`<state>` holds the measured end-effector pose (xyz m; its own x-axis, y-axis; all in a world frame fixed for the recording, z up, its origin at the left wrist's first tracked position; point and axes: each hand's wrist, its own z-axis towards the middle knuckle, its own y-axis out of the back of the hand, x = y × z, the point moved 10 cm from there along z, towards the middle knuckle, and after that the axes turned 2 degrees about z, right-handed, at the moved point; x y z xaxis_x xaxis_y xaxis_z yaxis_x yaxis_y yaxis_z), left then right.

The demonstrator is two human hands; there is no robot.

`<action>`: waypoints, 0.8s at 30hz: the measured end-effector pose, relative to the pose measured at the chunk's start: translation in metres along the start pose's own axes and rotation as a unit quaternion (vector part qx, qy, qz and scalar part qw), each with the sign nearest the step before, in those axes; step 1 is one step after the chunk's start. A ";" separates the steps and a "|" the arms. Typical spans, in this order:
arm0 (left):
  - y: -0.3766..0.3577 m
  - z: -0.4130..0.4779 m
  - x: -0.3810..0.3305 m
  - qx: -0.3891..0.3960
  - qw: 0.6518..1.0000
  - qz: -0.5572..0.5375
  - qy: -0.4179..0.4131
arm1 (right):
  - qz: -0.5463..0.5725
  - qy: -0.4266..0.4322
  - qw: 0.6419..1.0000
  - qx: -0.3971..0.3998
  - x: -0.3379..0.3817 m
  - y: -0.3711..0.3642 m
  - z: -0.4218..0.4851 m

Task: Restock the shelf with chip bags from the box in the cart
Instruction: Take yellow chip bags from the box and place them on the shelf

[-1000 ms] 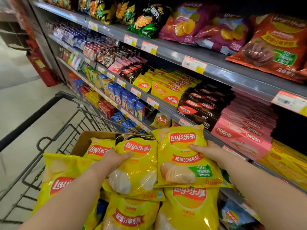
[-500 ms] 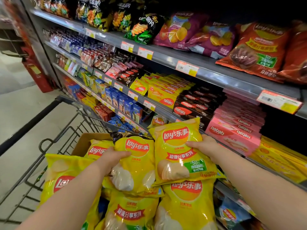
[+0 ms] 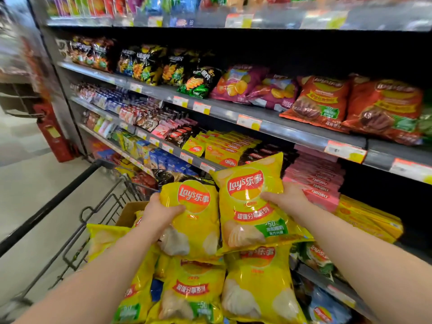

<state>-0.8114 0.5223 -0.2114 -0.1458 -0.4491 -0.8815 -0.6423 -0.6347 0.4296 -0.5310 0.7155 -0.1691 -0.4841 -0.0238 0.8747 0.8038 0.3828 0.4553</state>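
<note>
My left hand (image 3: 161,212) grips a yellow Lay's chip bag (image 3: 198,220) by its left edge, lifted above the cart. My right hand (image 3: 284,198) grips a second yellow Lay's bag (image 3: 251,204) by its right edge, side by side with the first and a little higher. Below them lie several more yellow bags (image 3: 257,284) in a cardboard box (image 3: 127,213) inside the shopping cart (image 3: 93,218). The chip shelf (image 3: 268,127) runs across at upper right, holding red bags (image 3: 318,101), purple bags (image 3: 245,84) and dark bags (image 3: 145,64).
Below the chip shelf, rows of wafer packs (image 3: 313,183) fill a lower shelf close to my right hand. The cart handle (image 3: 46,206) crosses at the left. A red fire extinguisher (image 3: 55,134) stands on the floor by the shelf end. Open aisle floor (image 3: 23,183) lies to the left.
Both hands have lifted their bags upward out of the box. The view has tilted up, so higher shelves show now.
</note>
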 end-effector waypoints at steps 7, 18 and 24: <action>0.023 -0.041 -0.039 -0.014 0.996 -0.015 -0.089 | 0.018 0.056 0.994 -0.088 0.029 0.047 -0.068; -0.023 -0.110 -0.108 0.037 0.983 -0.032 -0.179 | 0.059 0.056 0.978 -0.193 0.011 0.158 -0.164; -0.100 -0.173 -0.157 0.105 0.968 -0.057 -0.221 | 0.078 0.050 0.965 -0.246 -0.026 0.249 -0.225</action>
<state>-0.5942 0.5471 -0.0821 -0.3426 -0.0401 -0.9386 -0.8059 -0.5010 0.3155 -0.2403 0.6032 -0.0414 -0.3281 -0.0995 0.9394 0.9429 -0.0952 0.3192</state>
